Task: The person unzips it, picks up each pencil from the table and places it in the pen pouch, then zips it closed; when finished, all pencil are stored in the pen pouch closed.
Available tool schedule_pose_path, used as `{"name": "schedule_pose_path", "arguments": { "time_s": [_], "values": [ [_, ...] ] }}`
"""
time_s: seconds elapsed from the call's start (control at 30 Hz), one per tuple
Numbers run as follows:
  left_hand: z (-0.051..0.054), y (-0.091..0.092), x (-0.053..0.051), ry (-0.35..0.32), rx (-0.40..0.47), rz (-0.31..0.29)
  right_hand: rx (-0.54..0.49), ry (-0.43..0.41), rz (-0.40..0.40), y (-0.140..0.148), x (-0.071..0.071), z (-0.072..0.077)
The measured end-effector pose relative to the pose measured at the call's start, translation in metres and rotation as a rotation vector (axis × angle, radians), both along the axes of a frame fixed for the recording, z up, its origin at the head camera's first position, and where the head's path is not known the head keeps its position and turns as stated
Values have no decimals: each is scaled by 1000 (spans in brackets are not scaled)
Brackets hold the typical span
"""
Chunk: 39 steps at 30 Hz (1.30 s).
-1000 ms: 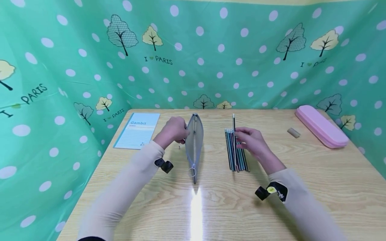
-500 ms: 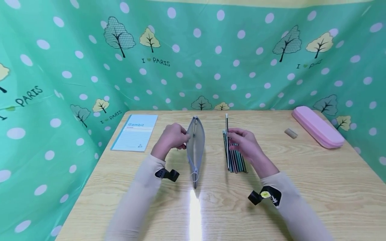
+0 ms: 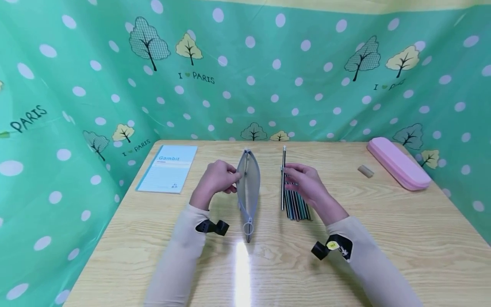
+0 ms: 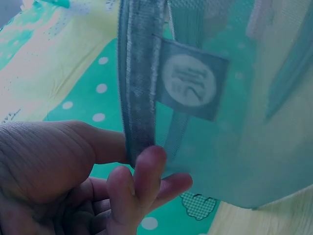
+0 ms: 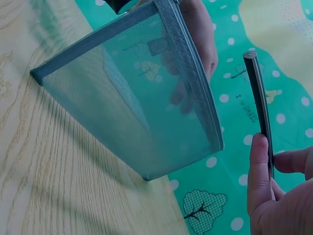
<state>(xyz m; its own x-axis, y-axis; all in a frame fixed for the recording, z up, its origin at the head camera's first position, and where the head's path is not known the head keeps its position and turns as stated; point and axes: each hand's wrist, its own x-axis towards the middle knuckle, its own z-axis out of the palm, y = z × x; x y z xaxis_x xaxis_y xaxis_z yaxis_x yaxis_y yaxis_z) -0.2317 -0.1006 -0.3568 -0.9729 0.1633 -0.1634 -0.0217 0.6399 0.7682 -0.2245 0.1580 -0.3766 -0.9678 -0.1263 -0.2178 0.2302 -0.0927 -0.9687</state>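
Note:
My left hand (image 3: 219,177) pinches the top edge of a grey-blue mesh zip pouch (image 3: 251,183), which stands on the table with its mouth parted. The zip's ring pull (image 3: 248,229) hangs at the near end. In the left wrist view, thumb and fingers grip the zipped band beside a square label (image 4: 188,78). My right hand (image 3: 307,183) holds a dark pencil (image 3: 283,187) upright between thumb and fingers, right of the pouch and apart from it. Beneath that hand lies a bundle of pencils (image 3: 297,209), partly hidden. The right wrist view shows the held pencil's end (image 5: 250,55).
A light-blue notebook (image 3: 167,169) lies at the back left of the wooden table (image 3: 153,238). Toward the right are a small brownish block (image 3: 365,171) and a pink pencil case (image 3: 399,164). A green dotted curtain (image 3: 268,85) hangs behind the table.
My right hand has lifted the pencil off the bundle and carried it left, closer to the pouch. The left hand keeps its hold on the pouch. The head view has shifted slightly.

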Motion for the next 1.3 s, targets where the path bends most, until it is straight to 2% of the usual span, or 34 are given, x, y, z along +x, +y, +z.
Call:
{"name": "schedule_pose_path", "arguments": {
  "time_s": [0.17,0.5,0.73,1.3],
  "values": [
    [3,0,2,-7,21,9,26,-1,24,-15,-3,8],
    [1,4,3,-25,40,11,131,16,104,-46,-4,25],
    [1,3,3,-41,51,11,195,-6,107,-56,-7,29],
    [-1,3,1,-38,46,18,325,-30,244,-69,-3,38]
  ]
}}
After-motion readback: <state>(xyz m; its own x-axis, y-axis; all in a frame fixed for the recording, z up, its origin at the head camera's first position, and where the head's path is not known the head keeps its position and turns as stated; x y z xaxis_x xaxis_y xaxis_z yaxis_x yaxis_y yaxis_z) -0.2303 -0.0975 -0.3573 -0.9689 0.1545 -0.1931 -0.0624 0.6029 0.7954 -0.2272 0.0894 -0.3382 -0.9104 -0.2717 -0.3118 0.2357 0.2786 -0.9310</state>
